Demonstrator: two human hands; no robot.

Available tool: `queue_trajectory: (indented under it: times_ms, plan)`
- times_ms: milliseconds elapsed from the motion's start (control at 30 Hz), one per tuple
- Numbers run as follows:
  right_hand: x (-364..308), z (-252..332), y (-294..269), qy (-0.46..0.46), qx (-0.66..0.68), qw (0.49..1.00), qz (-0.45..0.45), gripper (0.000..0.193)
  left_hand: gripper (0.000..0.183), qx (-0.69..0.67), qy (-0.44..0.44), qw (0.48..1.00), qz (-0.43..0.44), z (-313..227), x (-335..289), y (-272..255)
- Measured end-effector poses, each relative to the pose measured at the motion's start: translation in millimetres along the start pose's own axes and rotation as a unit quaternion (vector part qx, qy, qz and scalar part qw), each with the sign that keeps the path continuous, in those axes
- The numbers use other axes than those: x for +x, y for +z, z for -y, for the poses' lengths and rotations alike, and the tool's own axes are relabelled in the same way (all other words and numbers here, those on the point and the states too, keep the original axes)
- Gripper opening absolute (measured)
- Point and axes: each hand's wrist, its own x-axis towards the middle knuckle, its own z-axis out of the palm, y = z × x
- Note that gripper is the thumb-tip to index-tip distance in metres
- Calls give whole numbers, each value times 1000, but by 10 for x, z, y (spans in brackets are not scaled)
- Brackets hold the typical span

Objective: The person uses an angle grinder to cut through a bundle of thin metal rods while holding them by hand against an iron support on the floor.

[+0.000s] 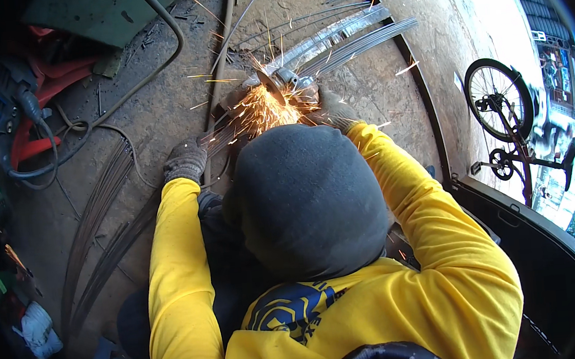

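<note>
Orange sparks (262,110) spray from a round cutting disc (271,88) on a metal-bodied power tool (286,77), just beyond a dark knit cap (309,201). My left hand (187,162), in a grey work glove, is closed on thin metal rods (220,139) left of the sparks. My right hand (336,110), also gloved, is closed just right of the disc; sparks and glare hide what its fingers hold. Both arms are in yellow sleeves. Beyond the disc lie a bundle of metal rods (361,44) and a long silvery strip (333,35).
A blue power tool (1,101) with red parts stands at left, its cable looping over the floor. Dark rods (95,221) lie near it. A green metal box (102,18) is at far left. A long metal bar (423,94) and a bicycle (508,111) are at right.
</note>
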Motion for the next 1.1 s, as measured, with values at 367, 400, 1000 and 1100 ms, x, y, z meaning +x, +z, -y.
queue_trajectory:
  times_ms: [367, 400, 1000, 1100]
  plan:
    - [-79, 181, -63, 45, -9, 999, 1, 86, 72, -12, -9, 1000, 3, -80, -66, -51]
    - [-72, 158, -51, 32, -2, 999, 4, 85, 72, -9, -8, 1000, 4, -75, -59, -53]
    - [-12, 144, -47, 16, 6, 1000, 7, 91, 74, 12, 4, 1000, -5, 56, 114, 134]
    - [-16, 147, -64, 11, 4, 1000, 19, 94, 74, -20, 18, 1000, 0, 23, 88, 96]
